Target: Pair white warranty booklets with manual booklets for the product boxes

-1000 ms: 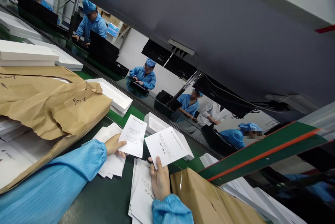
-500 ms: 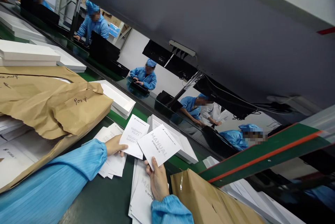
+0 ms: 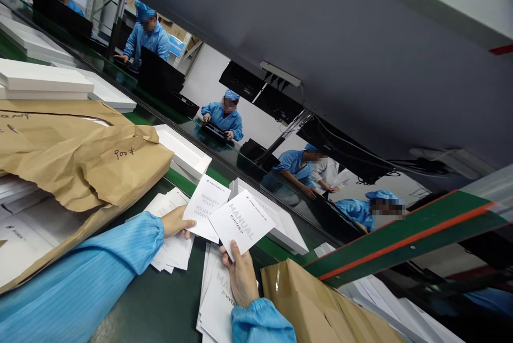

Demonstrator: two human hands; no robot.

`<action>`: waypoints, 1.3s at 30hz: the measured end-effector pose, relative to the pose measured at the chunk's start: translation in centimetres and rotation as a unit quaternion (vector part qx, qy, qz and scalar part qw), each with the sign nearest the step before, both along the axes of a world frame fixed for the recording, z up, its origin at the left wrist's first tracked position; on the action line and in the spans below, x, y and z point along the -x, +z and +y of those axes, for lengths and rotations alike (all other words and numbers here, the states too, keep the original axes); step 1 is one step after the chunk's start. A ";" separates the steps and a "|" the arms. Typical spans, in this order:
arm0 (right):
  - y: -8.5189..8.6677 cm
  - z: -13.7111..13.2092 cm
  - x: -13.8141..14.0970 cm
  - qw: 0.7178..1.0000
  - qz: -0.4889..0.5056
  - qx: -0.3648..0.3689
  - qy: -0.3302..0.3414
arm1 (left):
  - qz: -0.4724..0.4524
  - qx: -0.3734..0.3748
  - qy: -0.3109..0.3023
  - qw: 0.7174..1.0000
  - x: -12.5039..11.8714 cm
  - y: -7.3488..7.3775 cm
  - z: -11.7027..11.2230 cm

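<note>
Between thumb and fingers, my left hand [image 3: 176, 222] pinches a white warranty policy leaflet [image 3: 207, 207] by its lower left edge. My right hand [image 3: 241, 273] grips a white manual [image 3: 241, 221] at its bottom corner, with the printed cover facing me. The manual's left corner overlaps the leaflet's right edge. Beneath my left hand lies a loose pile of white leaflets [image 3: 170, 252]. A stack of manuals [image 3: 216, 305] lies under and left of my right hand, partly covered by it. Just beyond both papers sits an open white box [image 3: 286, 225].
A torn brown paper package [image 3: 140, 172] of printed papers fills the left side. A brown carton [image 3: 316, 300] stands right of my right hand. White boxes [image 3: 44, 78] ride the green conveyor [image 3: 176, 177]. A green, red-edged beam [image 3: 417, 241] slants at right; co-workers [image 3: 146, 38] sit beyond.
The white boxes on the conveyor have shifted slightly to the right. The manual in my right hand has moved a touch left; my left hand stays in place.
</note>
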State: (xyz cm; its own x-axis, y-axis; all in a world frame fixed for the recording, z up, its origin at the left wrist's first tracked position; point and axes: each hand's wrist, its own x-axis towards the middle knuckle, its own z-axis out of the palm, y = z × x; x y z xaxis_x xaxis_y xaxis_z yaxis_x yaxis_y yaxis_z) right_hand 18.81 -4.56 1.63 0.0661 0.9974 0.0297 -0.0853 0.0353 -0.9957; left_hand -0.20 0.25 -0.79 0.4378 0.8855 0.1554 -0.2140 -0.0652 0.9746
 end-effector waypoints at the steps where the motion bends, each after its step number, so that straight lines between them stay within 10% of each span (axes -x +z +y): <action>1: 0.0 0.0 0.0 1.000 -0.002 0.000 0.001 | 0.001 0.002 0.001 1.000 0.0 -0.1 0.0; 39: -0.6 -0.1 -0.1 0.999 -0.050 -0.015 0.011 | -0.007 0.042 -0.002 0.999 -0.6 -0.8 0.1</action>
State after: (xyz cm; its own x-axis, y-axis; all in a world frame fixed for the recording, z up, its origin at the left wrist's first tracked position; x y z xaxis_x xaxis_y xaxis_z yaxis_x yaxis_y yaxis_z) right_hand 18.95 -4.64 1.02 0.0388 0.9971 0.0655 0.0126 0.0651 -0.9978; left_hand 0.35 0.34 -1.57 0.4391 0.8942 0.0872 -0.2283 0.0172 0.9734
